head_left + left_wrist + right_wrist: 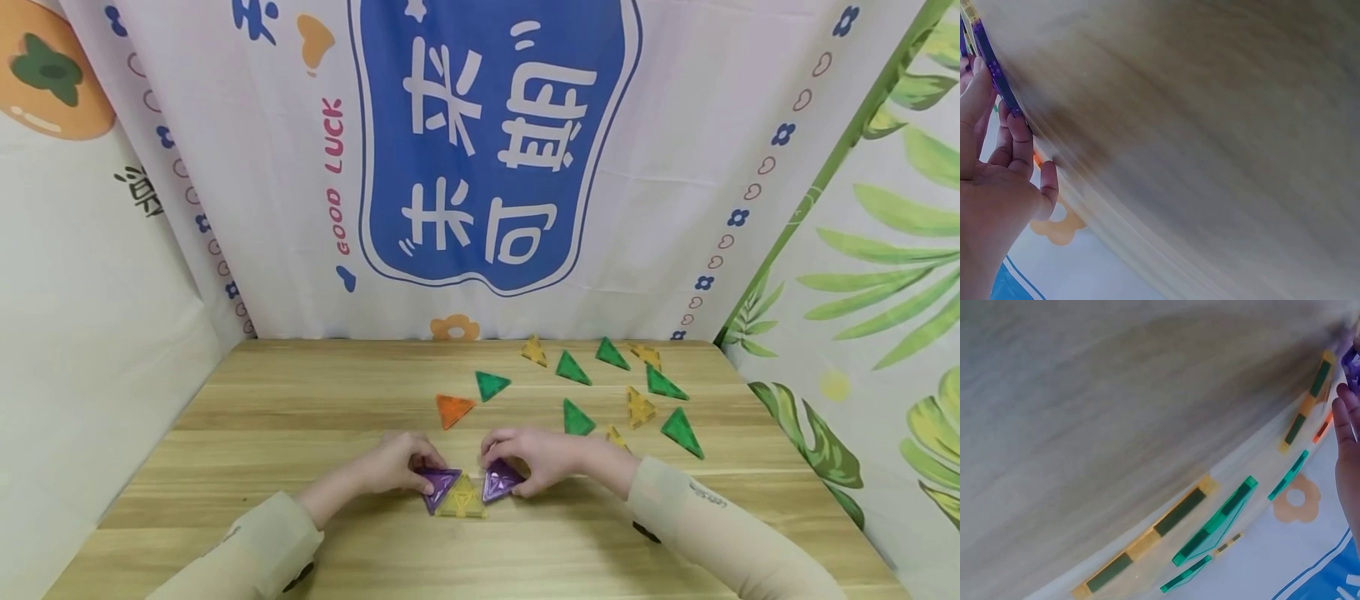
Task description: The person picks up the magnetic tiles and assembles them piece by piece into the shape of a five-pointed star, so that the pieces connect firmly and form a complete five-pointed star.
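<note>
My left hand [401, 462] pinches a purple triangular magnetic tile [441, 487] between thumb and fingers. That tile lies along the left slanted side of a yellow triangular tile [462, 500] flat on the table. On the other side, my right hand [536, 458] pinches a second purple triangular tile [500, 482], close to the yellow tile's right edge; whether they touch I cannot tell. The left wrist view shows the edge of the left purple tile [996, 69] at the fingertips. Only part of the right purple tile [1351, 367] shows in the right wrist view.
Beyond my hands lie an orange triangular tile [453, 409] and a green one [492, 384]. Several more green tiles [682, 433] and yellow tiles [640, 407] are spread over the back right of the wooden table [300, 400]. A printed cloth [300, 275] hangs behind the table.
</note>
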`<state>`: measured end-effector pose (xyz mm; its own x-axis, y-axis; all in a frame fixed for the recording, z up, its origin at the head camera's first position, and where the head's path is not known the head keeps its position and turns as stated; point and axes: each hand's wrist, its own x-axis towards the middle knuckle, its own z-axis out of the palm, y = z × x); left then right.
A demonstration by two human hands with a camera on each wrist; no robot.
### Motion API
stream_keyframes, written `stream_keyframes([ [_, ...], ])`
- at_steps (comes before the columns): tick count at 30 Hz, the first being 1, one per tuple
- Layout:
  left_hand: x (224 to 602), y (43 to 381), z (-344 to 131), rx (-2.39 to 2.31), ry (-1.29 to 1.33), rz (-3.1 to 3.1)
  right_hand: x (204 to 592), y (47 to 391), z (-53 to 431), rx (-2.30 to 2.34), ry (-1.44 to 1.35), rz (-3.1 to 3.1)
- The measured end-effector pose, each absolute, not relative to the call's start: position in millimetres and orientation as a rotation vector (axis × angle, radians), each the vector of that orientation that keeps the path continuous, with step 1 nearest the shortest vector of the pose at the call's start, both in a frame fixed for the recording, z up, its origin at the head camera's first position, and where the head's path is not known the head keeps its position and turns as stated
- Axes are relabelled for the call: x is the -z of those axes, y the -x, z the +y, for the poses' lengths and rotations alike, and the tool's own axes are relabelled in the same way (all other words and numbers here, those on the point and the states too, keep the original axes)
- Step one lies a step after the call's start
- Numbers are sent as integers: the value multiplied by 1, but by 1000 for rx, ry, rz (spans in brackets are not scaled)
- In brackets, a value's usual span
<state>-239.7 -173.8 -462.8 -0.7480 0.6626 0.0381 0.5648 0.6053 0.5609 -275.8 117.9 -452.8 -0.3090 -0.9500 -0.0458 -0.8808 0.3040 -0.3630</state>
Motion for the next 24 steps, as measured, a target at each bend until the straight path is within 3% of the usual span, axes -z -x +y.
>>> stream_keyframes([
  [24, 467, 237, -173, -810, -993, 2688, 458, 268, 117, 397, 1761, 2222],
])
